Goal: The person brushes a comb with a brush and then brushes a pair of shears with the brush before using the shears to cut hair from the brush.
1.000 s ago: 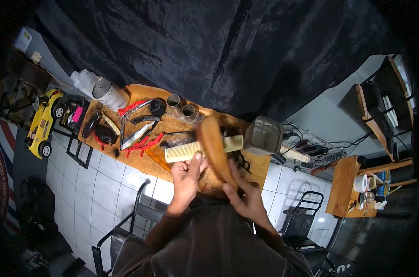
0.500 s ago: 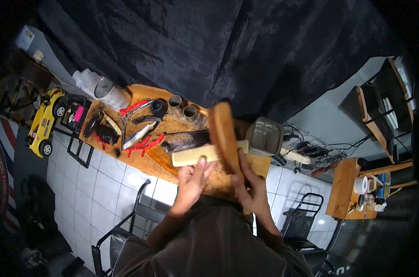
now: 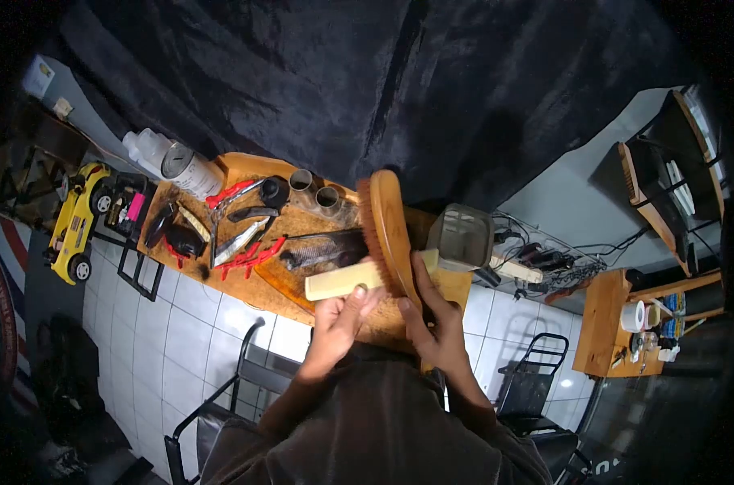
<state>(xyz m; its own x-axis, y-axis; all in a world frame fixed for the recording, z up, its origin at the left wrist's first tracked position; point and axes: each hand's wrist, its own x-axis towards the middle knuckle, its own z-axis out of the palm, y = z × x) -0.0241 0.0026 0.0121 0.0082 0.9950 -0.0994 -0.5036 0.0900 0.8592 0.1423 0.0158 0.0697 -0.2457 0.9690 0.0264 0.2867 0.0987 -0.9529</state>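
My left hand (image 3: 339,322) grips a pale yellow comb-like bar (image 3: 339,281) near its left part, thumb on top. A long wooden brush (image 3: 393,230) with brown bristles on its left side stands nearly upright in my right hand (image 3: 438,327), fingers round its lower end. The brush crosses over the yellow bar and hides its middle; the bar's right end shows beyond it. Behind my hands, a dark comb (image 3: 326,249) lies on the wooden table (image 3: 302,220), with an orange comb (image 3: 280,283) at the front edge.
Red-handled clips (image 3: 252,257), a black brush (image 3: 185,240), two metal cups (image 3: 327,199) and a large can (image 3: 191,171) are on the table's left and back. A clear container (image 3: 461,236) stands at the right. Chairs (image 3: 533,388) flank me; cables hang at the right.
The brush has turned a little and its lower part has shifted within my right hand. The yellow bar tilts slightly more, its left end a bit lower. The view has shifted slightly.
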